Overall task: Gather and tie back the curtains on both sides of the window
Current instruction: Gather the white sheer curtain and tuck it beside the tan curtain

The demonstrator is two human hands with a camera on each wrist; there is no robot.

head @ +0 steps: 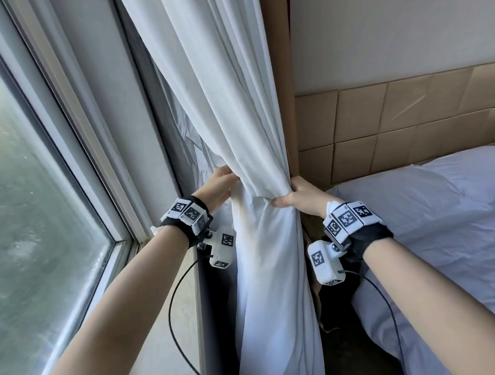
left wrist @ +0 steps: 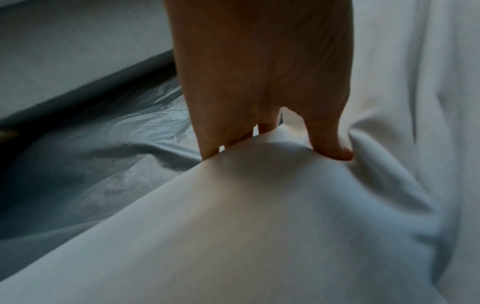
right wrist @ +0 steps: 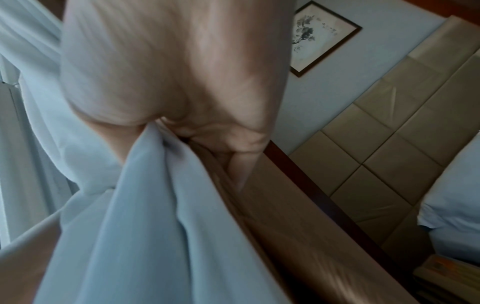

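A white curtain [head: 236,102] hangs at the window's right side, bunched narrow at waist height. My right hand [head: 295,196] grips the bunch from the right, thumb across the front and fingers wrapped behind. In the right wrist view the white curtain [right wrist: 145,216] is squeezed in that right hand [right wrist: 182,123]. My left hand [head: 219,186] holds the bunch's left edge, fingers tucked behind the cloth. The left wrist view shows the left hand [left wrist: 272,142] with its thumb on the front of the white curtain [left wrist: 259,226] and its fingers behind. No tie-back shows.
The window [head: 27,213] and its sill [head: 173,320] lie to the left. A brown wooden panel [head: 284,85] stands just behind the curtain. A bed with white bedding [head: 443,234] and a tan padded headboard [head: 409,121] fill the right. A grey lining [left wrist: 91,164] hangs behind the curtain.
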